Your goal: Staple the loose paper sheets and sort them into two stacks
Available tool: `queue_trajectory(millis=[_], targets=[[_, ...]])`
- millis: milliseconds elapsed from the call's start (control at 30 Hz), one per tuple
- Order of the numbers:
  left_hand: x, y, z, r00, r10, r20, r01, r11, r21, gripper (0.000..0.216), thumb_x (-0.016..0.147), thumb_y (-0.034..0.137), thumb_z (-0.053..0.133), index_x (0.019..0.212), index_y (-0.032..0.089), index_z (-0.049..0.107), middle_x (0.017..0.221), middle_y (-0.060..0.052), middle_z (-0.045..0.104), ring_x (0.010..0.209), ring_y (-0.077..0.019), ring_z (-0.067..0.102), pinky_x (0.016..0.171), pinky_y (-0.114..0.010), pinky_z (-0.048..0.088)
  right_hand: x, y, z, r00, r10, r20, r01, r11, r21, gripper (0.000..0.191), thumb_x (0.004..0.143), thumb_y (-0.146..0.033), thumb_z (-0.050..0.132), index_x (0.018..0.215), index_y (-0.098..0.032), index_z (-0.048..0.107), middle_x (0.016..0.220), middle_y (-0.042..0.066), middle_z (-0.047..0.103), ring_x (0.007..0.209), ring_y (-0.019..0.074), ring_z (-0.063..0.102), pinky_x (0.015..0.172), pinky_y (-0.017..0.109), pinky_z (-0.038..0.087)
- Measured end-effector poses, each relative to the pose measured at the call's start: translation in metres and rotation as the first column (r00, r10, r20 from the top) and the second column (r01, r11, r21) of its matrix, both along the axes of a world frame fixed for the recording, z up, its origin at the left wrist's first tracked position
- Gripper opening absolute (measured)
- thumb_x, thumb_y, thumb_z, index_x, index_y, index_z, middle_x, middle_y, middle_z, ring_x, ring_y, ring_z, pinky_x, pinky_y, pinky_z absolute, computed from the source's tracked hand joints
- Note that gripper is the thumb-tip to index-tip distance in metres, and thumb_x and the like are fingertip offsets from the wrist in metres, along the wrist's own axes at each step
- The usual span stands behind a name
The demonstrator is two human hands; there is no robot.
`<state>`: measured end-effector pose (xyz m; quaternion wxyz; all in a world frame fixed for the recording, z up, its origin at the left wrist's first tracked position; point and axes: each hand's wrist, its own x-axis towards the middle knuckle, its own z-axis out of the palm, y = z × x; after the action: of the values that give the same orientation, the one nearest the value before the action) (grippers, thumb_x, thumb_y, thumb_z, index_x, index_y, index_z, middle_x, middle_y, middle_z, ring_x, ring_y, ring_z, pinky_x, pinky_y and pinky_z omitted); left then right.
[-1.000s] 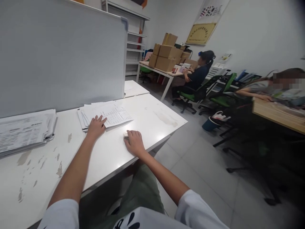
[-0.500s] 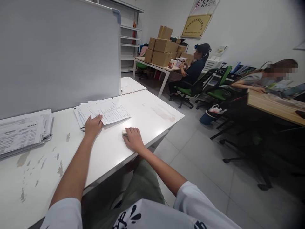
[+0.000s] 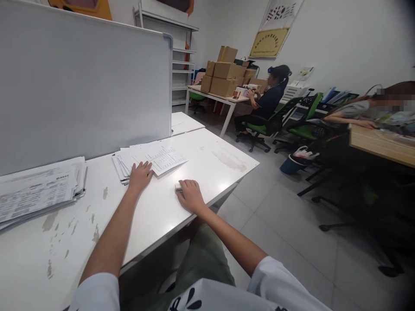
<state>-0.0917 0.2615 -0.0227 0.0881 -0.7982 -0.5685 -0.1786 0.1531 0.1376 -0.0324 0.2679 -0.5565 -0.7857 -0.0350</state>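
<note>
Left hand [image 3: 141, 175] open, spread across the edge of the papers [image 3: 170, 159]; right hand [image 3: 192, 196] closed on a small pale object [image 3: 177, 187] upon the white surface [image 3: 214, 172]. Blue bin [image 3: 288, 166] holds a white bag [image 3: 304, 152].

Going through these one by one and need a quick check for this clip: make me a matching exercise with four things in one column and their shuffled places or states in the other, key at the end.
Things
1. Left hand
2. Bin
3. Right hand
4. Cartons

Places or states
A. curled over a small object
B. stacked on the far table
C. fingers on papers
D. standing on the floor

Pairs
1-C
2-D
3-A
4-B
</note>
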Motion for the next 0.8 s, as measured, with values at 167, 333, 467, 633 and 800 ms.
queue_trajectory(millis=[167,333,467,633,800], targets=[[0.002,-0.005,-0.001,1.0,-0.01,-0.004,0.011,0.999,0.03,0.049,0.094,0.034,0.038,0.136,0.016,0.056,0.14,-0.013,0.056,0.135,-0.0313,0.048,0.12,-0.054,0.019,0.0,0.0,-0.001,1.0,-0.008,0.012,0.008,1.0,-0.002,0.032,0.092,-0.029,0.05,0.121,-0.018,0.054,0.108,0.01,0.061,0.102,0.0254,0.051,0.098,0.039,0.036],[0.003,-0.006,-0.002,1.0,0.004,-0.031,-0.003,0.999,0.043,0.051,0.092,0.039,0.041,0.136,0.017,0.056,0.141,-0.012,0.057,0.135,-0.0324,0.047,0.12,-0.055,0.017,0.0,0.0,-0.001,1.0,-0.012,0.018,0.012,1.0,0.0,0.032,0.091,-0.029,0.051,0.121,-0.017,0.054,0.107,0.01,0.061,0.101,0.025,0.05,0.097,0.038,0.037],[0.003,-0.007,-0.001,0.999,0.007,-0.041,-0.005,0.999,0.034,0.051,0.093,0.036,0.038,0.135,0.015,0.056,0.142,-0.012,0.056,0.135,-0.0321,0.047,0.12,-0.054,0.017,0.0,0.0,0.0,1.0,-0.007,0.006,0.007,1.0,-0.009,0.032,0.091,-0.029,0.051,0.121,-0.017,0.054,0.108,0.009,0.061,0.101,0.0252,0.05,0.097,0.038,0.036],[0.004,-0.009,0.0,1.0,-0.02,-0.008,0.02,0.997,0.068,0.047,0.094,0.033,0.036,0.131,0.015,0.059,0.138,-0.012,0.059,0.133,-0.0307,0.05,0.12,-0.052,0.019,0.0,-0.001,0.002,1.0,-0.011,0.019,0.011,1.0,-0.01,0.032,0.091,-0.03,0.052,0.121,-0.018,0.053,0.107,0.01,0.061,0.101,0.0252,0.051,0.098,0.039,0.036],[0.007,-0.012,0.005,0.999,-0.043,-0.006,0.043,0.989,0.144,0.041,0.094,0.028,0.035,0.122,0.018,0.063,0.127,-0.012,0.067,0.123,-0.0292,0.058,0.118,-0.052,0.024,0.0,0.0,0.001,1.0,-0.01,0.02,0.01,1.0,-0.008,0.032,0.091,-0.03,0.051,0.121,-0.019,0.053,0.106,0.009,0.061,0.101,0.0251,0.051,0.097,0.039,0.036]])
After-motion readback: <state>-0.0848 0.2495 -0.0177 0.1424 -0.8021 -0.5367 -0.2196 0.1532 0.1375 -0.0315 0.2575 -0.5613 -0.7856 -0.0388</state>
